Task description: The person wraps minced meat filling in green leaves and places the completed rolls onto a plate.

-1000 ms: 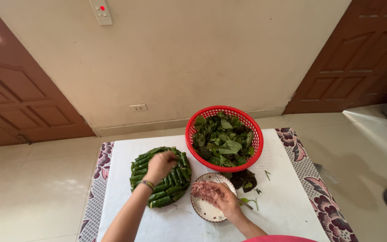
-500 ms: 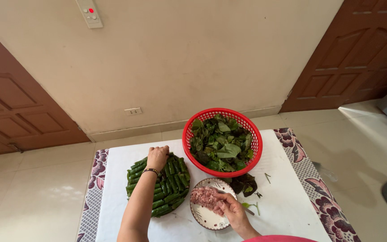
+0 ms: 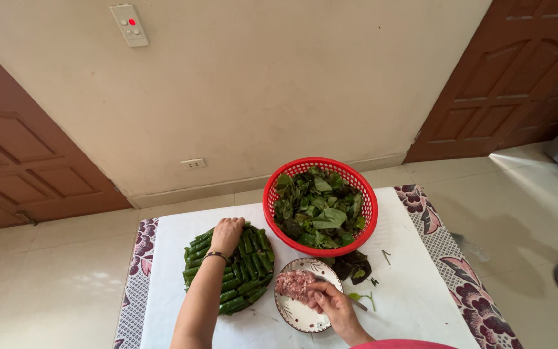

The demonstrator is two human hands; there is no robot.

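Left hand (image 3: pixel 226 234) lies flat, fingers loosely curled, on the leaf rolls (image 3: pixel 243 271), toward the surface's left edge, gripping nothing visible. Right hand (image 3: pixel 332 304) nearer the front edge, fingers pinching minced meat (image 3: pixel 294 283) in the patterned bowl (image 3: pixel 298 313); rolls run side by side.

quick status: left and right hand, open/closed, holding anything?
Left hand: palm down on the round tray of rolled green leaf wraps, fingers curled; grip cannot be told.
Right hand: at the patterned bowl of pink minced meat; whether it holds anything cannot be told.
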